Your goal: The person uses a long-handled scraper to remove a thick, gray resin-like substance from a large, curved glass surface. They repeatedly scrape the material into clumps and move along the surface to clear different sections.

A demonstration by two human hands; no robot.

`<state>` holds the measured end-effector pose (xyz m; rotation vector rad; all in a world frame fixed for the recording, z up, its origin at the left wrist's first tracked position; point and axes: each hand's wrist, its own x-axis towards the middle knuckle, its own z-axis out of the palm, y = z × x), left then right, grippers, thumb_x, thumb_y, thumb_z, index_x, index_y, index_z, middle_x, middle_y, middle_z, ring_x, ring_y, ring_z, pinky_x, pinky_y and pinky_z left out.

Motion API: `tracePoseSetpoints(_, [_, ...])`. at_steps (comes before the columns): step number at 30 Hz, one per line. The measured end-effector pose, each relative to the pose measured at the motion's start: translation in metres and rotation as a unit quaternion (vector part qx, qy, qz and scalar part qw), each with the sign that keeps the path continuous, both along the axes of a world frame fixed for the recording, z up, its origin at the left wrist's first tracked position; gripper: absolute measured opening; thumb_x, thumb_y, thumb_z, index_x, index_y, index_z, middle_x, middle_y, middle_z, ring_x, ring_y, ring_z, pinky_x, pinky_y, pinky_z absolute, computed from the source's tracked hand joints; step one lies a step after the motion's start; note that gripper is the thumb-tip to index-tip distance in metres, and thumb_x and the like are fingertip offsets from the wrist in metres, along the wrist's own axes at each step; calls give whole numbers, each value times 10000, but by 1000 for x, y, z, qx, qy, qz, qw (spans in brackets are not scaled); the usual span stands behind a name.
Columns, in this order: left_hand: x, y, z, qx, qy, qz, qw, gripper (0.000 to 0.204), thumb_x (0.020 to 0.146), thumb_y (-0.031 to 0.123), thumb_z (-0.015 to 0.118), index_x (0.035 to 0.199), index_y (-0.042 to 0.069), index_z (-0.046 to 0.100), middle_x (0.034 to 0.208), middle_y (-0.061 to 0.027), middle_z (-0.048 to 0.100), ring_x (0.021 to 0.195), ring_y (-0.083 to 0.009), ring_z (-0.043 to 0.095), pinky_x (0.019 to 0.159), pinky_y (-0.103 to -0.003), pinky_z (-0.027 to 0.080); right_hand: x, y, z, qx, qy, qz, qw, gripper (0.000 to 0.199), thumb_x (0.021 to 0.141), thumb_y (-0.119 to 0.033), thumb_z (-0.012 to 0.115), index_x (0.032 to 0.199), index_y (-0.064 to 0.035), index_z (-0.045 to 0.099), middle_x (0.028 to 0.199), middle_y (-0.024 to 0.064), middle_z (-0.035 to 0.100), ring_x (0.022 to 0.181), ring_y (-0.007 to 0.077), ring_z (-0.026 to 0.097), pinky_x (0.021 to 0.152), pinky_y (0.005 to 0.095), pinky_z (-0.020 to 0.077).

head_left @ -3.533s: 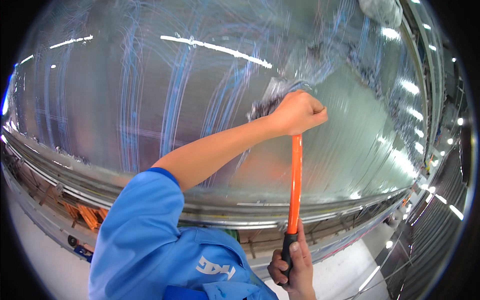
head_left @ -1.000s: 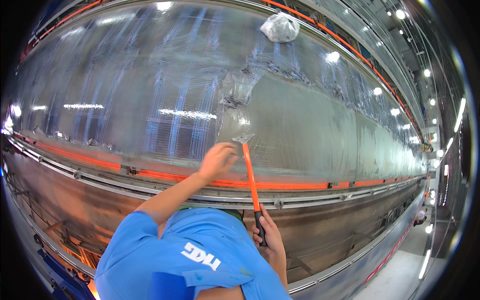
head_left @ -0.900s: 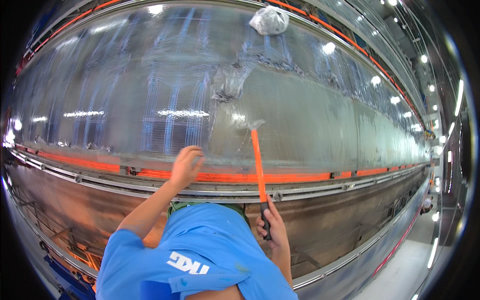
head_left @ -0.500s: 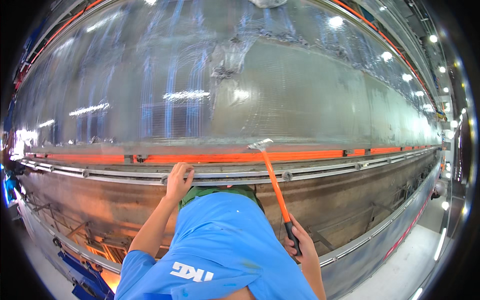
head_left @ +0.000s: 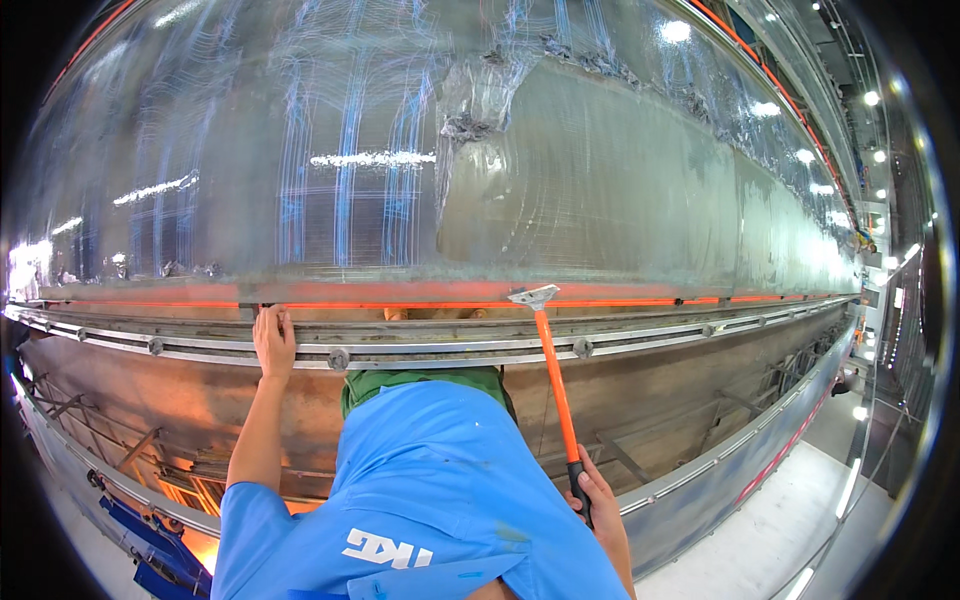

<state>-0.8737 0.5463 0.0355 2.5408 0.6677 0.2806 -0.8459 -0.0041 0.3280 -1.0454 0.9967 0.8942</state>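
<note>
My right hand (head_left: 592, 487) is closed round the black grip of a long-handled scraper (head_left: 556, 385). Its orange shaft runs forward across the rails to a flat metal head (head_left: 533, 297), which lies at the near edge of a large shiny sheet-covered surface (head_left: 620, 190). My left hand (head_left: 273, 342) rests palm down at the far side of the metal rail (head_left: 420, 351), beside a small dark bracket. Its fingers are slightly bent, thumb a little apart, and I see nothing held in them. Crumpled, torn film (head_left: 467, 127) sticks up on the surface.
An orange-red strip (head_left: 400, 303) runs under the surface's near edge. Round rollers (head_left: 338, 357) sit along the rail before my waist. Behind me are a second railing (head_left: 690, 484), metal framing and a blue structure (head_left: 150, 545) at lower left. Lamps line the right.
My left hand has moved left along the rail and forward to its far side. The scraper's head has shifted slightly right, still in my right hand. The view has shifted a little.
</note>
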Motion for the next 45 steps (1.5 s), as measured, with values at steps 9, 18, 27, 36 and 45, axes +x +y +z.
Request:
tracePoseSetpoints(9, [-2, 4, 2, -1, 57, -13, 998, 162, 950, 131, 635, 1104, 85, 615, 915, -79, 580, 858, -282, 583, 789, -432, 413, 27, 88, -24, 27, 20, -38, 999, 618, 1094, -278, 498, 1654, -326, 242, 697, 43, 464, 483, 136, 419, 464, 269, 390])
tracePoseSetpoints(18, [1, 8, 8, -30, 65, -12, 997, 219, 902, 95, 656, 1116, 80, 610, 944, -74, 592, 874, -277, 583, 786, -425, 406, 253, 192, -117, 152, -102, 15, 983, 539, 1050, -412, 592, 1551, -395, 395, 686, -22, 484, 441, 87, 401, 449, 264, 369])
tracePoseSetpoints(27, [-3, 9, 9, -40, 60, 8, 997, 235, 888, 130, 671, 1109, 90, 601, 992, -79, 610, 948, -294, 585, 829, -443, 409, 436, 305, -68, 64, -190, 158, 967, 425, 1094, -288, 515, 1509, -342, 442, 718, -21, 497, 506, 69, 423, 481, 277, 378])
tracePoseSetpoints(36, [-5, 6, 6, -4, 32, 8, 999, 199, 870, 143, 691, 1045, 111, 602, 1020, -48, 613, 987, -282, 593, 820, -445, 423, 429, 333, -48, -348, -384, 559, 647, 602, 1028, -278, 557, 1602, -199, 392, 877, 116, 687, 676, 229, 691, 622, 394, 556])
tracePoseSetpoints(45, [-8, 4, 2, 34, -24, 8, 999, 149, 870, 124, 683, 995, 118, 601, 960, -53, 592, 954, -280, 585, 811, -437, 414, 407, 267, -18, -618, -426, 582, 314, 453, 948, -219, 647, 1400, -236, 613, 1077, 154, 749, 992, 364, 740, 878, 490, 582])
